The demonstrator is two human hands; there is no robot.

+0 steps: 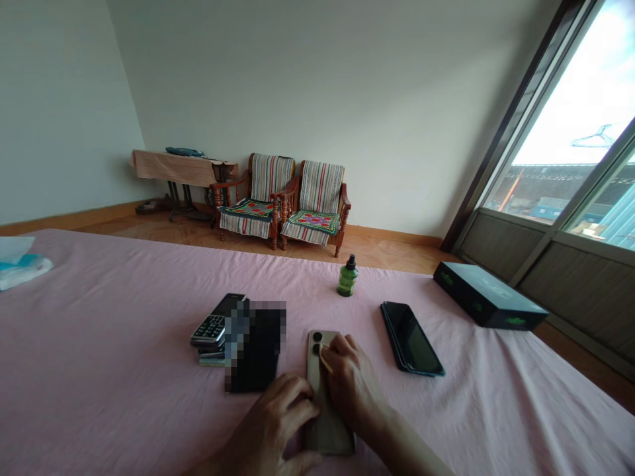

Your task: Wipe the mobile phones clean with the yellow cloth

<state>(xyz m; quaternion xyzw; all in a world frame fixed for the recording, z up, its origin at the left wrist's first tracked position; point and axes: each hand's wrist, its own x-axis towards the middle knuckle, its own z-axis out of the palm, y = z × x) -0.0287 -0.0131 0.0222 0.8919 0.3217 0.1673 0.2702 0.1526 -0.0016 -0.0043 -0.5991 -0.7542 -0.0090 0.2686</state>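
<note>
A beige smartphone (317, 387) lies back-up on the pink cloth, its camera lenses toward the far end. My right hand (350, 383) rests on it, fingers pinched on a thin stick (325, 362) whose tip touches the phone near the lenses. My left hand (275, 420) presses curled fingers against the phone's left edge and holds it down.
A stack of phones (215, 327) with a keypad phone on top lies left of a black phone (255, 347). A dark phone (411, 337), a small green bottle (348, 276) and a black box (489, 295) lie to the right. A tissue pack (20, 264) is far left; two chairs (282, 205) stand beyond.
</note>
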